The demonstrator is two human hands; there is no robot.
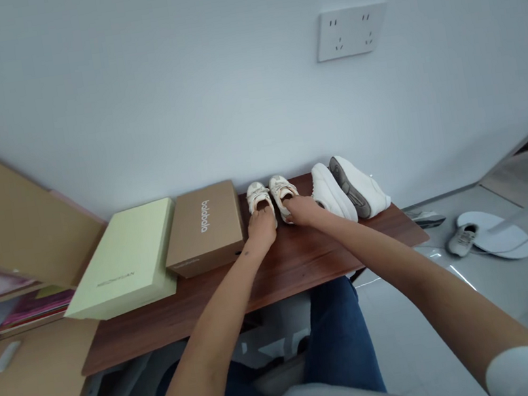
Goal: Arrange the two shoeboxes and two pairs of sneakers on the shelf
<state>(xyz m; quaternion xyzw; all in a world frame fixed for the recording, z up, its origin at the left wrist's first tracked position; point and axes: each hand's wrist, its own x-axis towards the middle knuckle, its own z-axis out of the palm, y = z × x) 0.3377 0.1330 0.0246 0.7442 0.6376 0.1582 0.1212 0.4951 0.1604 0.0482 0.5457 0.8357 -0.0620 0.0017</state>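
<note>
Two small cream-white sneakers stand side by side near the wall on a brown wooden bench, toes pointing to the wall. My left hand grips the heel end of the left small sneaker, its fingers at the opening. On the right small sneaker, my right hand is closed at the heel in the same way. Just right of my right hand lies a larger white shoe on its side. Another white shoe leans beside it, its grey sole showing.
A brown shoebox and a pale yellow box sit on the wooden bench to the left. A wall socket is above. On the floor at right are a sneaker and a white fan base. A cabinet stands left.
</note>
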